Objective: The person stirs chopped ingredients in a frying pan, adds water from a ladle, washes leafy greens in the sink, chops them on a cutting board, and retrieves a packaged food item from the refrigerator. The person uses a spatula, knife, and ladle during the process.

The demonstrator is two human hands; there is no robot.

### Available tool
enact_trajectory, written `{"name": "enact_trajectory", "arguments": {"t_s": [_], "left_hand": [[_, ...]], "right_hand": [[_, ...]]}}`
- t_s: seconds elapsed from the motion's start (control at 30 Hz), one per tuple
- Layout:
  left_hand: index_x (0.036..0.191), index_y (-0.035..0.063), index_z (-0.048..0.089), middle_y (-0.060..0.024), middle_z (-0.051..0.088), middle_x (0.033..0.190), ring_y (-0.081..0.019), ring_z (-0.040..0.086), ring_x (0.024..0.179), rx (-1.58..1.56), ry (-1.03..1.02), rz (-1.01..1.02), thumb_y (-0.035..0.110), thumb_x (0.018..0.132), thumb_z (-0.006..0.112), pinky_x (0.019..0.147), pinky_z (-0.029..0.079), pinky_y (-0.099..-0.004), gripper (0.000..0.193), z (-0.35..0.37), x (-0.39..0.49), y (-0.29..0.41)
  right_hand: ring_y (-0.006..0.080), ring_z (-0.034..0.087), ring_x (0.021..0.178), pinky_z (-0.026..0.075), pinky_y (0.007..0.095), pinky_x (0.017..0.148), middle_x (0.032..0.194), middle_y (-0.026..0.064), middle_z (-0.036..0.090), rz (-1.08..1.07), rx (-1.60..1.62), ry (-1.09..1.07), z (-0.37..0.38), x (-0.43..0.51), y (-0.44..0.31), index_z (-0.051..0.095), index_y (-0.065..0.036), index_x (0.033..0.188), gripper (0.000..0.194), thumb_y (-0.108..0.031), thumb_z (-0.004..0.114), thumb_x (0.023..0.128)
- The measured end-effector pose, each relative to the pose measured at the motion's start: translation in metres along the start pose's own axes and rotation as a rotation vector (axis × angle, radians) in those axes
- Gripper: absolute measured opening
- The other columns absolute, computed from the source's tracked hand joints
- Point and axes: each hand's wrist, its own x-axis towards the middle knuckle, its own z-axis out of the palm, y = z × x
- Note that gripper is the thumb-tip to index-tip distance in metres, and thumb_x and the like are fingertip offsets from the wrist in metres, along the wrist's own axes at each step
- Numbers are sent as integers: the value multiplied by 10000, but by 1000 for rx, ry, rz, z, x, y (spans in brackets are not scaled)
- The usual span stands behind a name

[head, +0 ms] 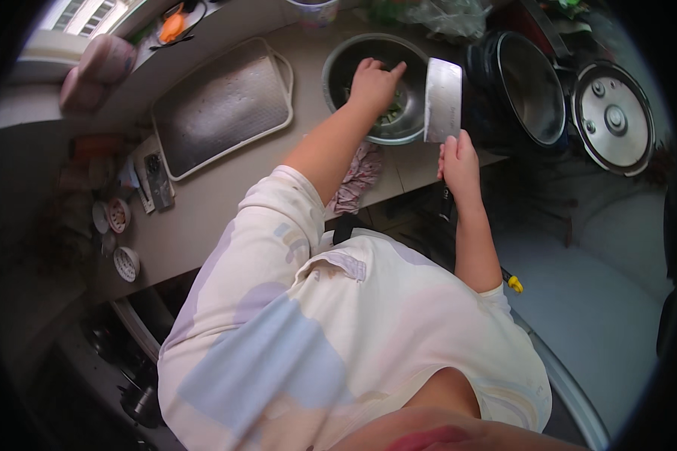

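My right hand (460, 164) grips the dark handle of a broad-bladed cleaver (443, 101). Its wide metal blade points away from me, just right of a metal bowl (414, 115). Over the bowl reaches my left hand (376, 84), palm down, with thumb and fingers apart and no object visible in it. Chopped green pieces (392, 114) lie in the bowl, partly hidden beneath that hand. A crumpled patterned cloth (360, 177) lies on the counter on my side of the bowl, partly behind my left forearm.
Left of the bowl lies a rimmed rectangular tray (220, 107) on the counter (203, 214). Small bowls (126, 264) stand near the left end. To the right are a dark pot (533, 90) and a pressure-cooker lid (615, 118). A clear plastic bag (451, 20) sits behind.
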Motion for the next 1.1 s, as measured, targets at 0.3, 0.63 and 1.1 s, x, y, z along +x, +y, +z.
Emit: {"name": "enact_trajectory", "arguments": {"t_s": [0.3,0.63,1.1], "left_hand": [[1308,290,568,-126,557,1296,-306,619,1096,-152,-422,-1,378,840,669,885,515,-428,487,-32,-4,2],[1528,74,191,-175,142,1593,-314,81,1485,-2417,114,-414,774,887,221,1199,113,-446,950,-110,-41,-45],[1405,81,408,-135,455,1414,-275,419,1324,-2380,679,-390,424,991,482,1111,360,-406,543,-267,-202,-144]], "right_hand": [[61,461,477,401,241,417,668,6,483,-100,54,13,20,-3,-27,427,-45,844,214,-179,429,1011],[64,486,722,437,214,667,971,30,550,-339,-24,99,57,-42,-53,481,-82,1415,421,-128,490,996],[349,602,986,484,412,875,1072,201,589,-600,-413,-38,324,58,-30,574,-64,1239,417,-153,678,845]]}}
